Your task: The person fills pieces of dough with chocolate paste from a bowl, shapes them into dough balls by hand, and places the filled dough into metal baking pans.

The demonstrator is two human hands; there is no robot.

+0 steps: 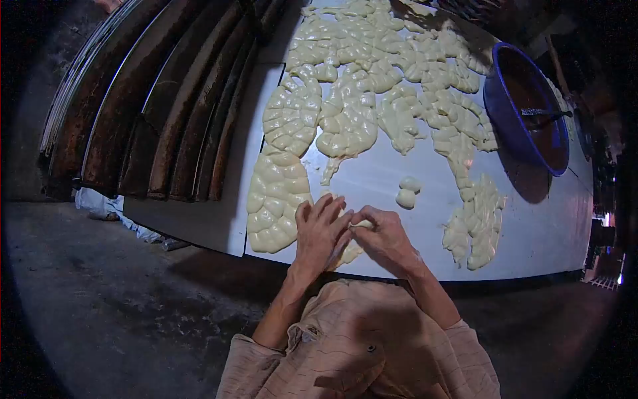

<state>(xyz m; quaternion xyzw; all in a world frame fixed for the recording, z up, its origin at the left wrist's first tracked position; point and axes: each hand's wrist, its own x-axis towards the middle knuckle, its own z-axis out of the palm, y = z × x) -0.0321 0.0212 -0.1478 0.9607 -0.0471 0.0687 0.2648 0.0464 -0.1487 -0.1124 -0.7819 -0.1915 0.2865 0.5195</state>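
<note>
Pale, glossy dough pieces cover much of the white table. At its near edge, my left hand lies over a strip of dough, fingers spread and thumb raised. My right hand touches it on the right, its fingers closed on a small bit of dough. A large scored-looking slab of dough lies just left of my left hand. Two small dough lumps touch each other beyond my right hand. What lies under my left palm is hidden.
Dark, curved metal trays are stacked at the left of the table. A blue basin with brown liquid and a dark-handled utensil stands at the right. More dough lies at the right front.
</note>
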